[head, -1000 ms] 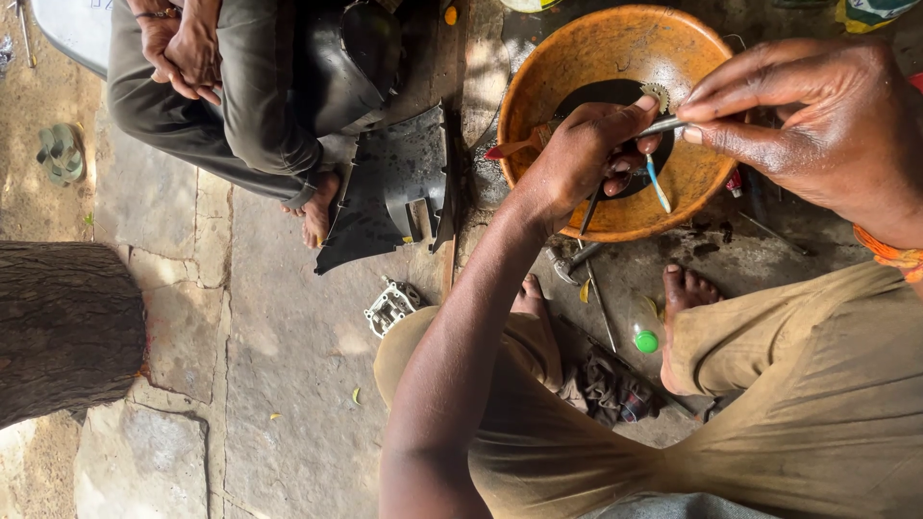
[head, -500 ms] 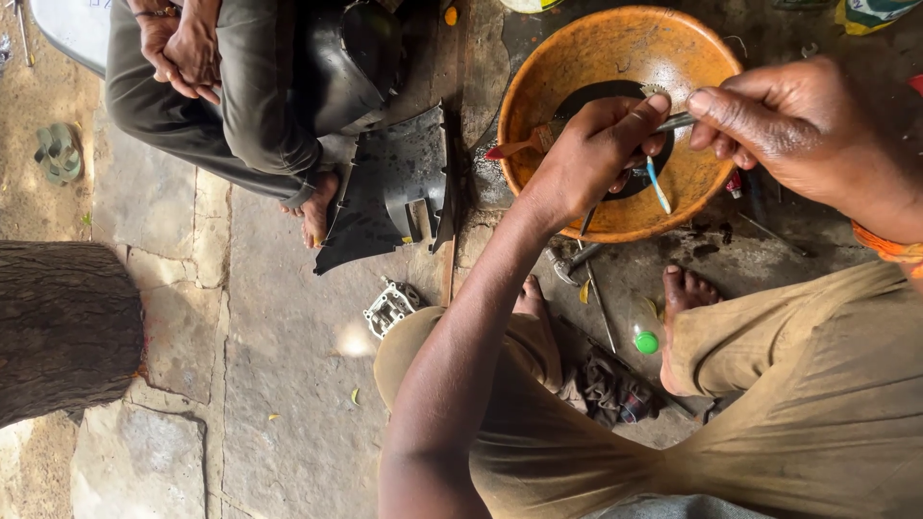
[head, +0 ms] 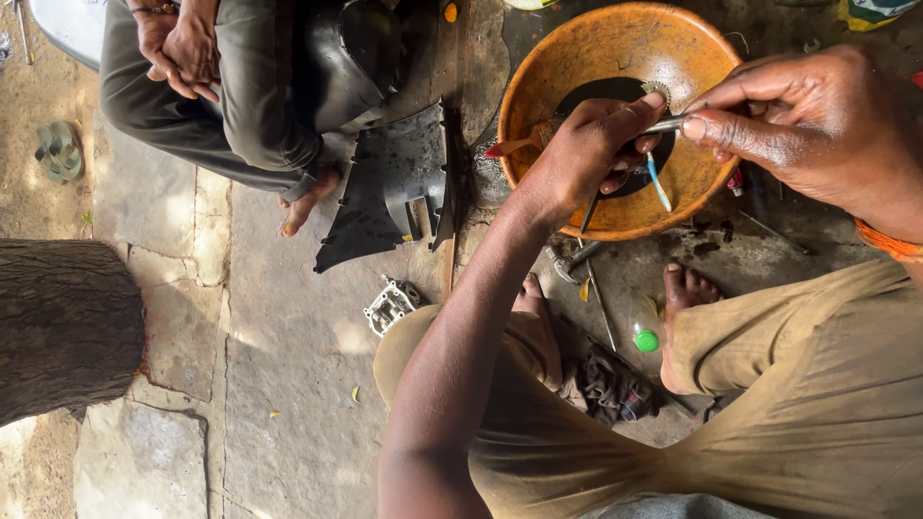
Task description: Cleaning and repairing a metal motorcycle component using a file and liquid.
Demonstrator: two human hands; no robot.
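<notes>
Metal rod (head: 663,125), thin and grey, sits pinched between the left hand (head: 591,144) and the right hand (head: 808,120), which has drawn in closer over the orange bowl (head: 577,58) on the stone floor (head: 288,356), tightening the shared grip.

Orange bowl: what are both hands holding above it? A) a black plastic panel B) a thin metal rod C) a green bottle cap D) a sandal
B: the left hand and right hand both pinch a thin metal rod over the orange bowl.
</notes>
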